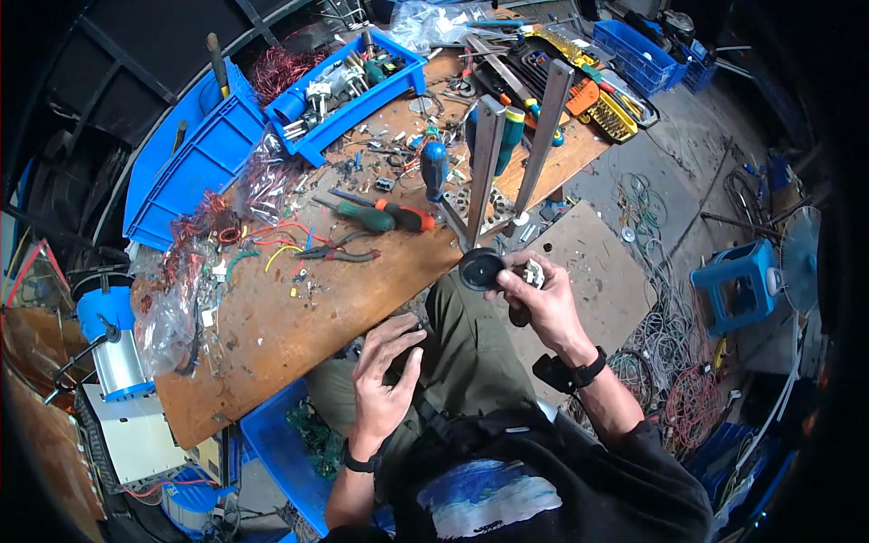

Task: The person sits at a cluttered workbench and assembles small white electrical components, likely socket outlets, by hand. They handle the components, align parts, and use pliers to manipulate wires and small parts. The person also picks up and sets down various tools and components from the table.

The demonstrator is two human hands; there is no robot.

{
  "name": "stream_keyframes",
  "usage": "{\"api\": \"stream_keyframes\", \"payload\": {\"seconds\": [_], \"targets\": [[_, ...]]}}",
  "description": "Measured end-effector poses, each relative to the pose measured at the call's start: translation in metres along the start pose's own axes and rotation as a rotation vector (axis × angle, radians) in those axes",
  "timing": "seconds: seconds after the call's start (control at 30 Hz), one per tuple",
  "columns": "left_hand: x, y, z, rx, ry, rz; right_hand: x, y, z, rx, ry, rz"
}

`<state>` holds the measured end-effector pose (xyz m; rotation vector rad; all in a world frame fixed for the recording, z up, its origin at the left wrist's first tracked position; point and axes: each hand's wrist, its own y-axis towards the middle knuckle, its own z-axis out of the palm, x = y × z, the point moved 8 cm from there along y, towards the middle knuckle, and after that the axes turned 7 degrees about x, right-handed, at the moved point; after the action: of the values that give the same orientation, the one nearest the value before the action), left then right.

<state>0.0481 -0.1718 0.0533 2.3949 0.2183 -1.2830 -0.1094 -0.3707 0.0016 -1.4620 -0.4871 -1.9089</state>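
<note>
My right hand (550, 308) is closed around a shallow round black cap (481, 270), which is pinched at its edge and turned up towards me. Among the fingers of that hand there is also a small whitish part (535, 273), and a dark rounded piece (519, 316) shows below them; how these connect to the cap is hidden. Over my lap, near the bench's front edge, my left hand (385, 366) has its fingers and thumb apart, with nothing clearly held. Dark marks or a tiny dark bit show by its fingertips; I cannot tell which.
Upright metal bars (486, 172) stand at the corner of the wooden bench (308, 344). Pliers (339, 252), screwdrivers (367, 215) and wire scraps lie on it. Blue bins (186, 172) line the back left. Loose cables (647, 317) and a blue fan (738, 288) occupy the right.
</note>
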Motion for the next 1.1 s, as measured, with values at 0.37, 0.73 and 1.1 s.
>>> {"api": "stream_keyframes", "payload": {"seconds": [0.37,0.73,1.1], "targets": [[-0.003,0.013,0.018,-0.094,-0.260,-0.095,-0.004,-0.022,0.025,0.193,-0.052,-0.182],[0.038,-0.015,0.132,0.236,-0.645,-0.482,-0.072,-0.037,-0.004,-0.072,0.189,0.051],[0.080,-0.021,0.176,0.329,-0.647,-0.495,-0.112,-0.056,-0.022,-0.166,0.414,0.136]]}}
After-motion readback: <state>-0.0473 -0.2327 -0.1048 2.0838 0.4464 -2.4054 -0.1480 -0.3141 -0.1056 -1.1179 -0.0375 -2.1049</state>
